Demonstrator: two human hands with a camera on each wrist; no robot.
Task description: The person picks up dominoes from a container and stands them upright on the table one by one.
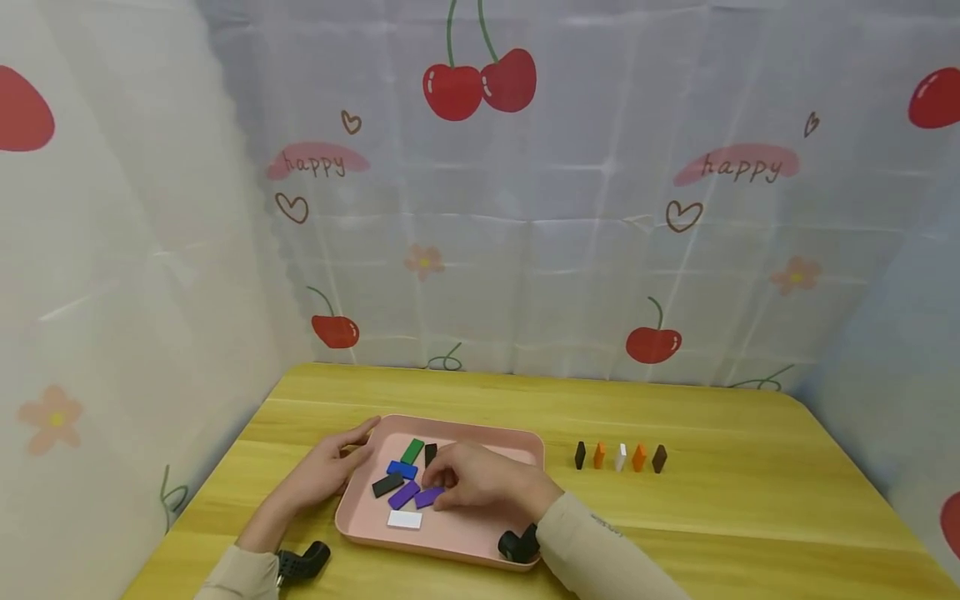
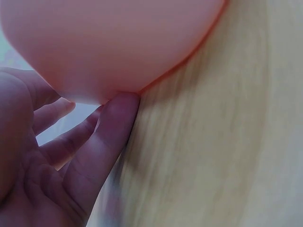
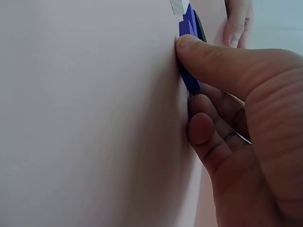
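Observation:
A pink tray [image 1: 480, 550] holds several loose dominoes in green, blue, black, purple and white. My left hand [image 1: 327, 468] grips the tray's left side, thumb at the rim; in the left wrist view, its fingers [image 2: 113, 123] touch the outer wall low by the table. Inside the tray, my right hand [image 1: 476, 477] pinches a purple domino [image 1: 428, 497] between thumb and fingers. In the right wrist view, the thumb [image 3: 208, 54] covers part of that domino. Another purple domino [image 1: 404, 495] lies beside it, and a white one [image 1: 405, 520] nearer the front.
Right of the tray, several dominoes stand upright in a row: black [image 1: 581, 455], orange [image 1: 599, 455], white [image 1: 621, 457], orange [image 1: 639, 457] and dark brown [image 1: 659, 458]. All stand on the wooden table [image 1: 735, 517]. A cherry-printed curtain [image 1: 525, 292] rises behind the table.

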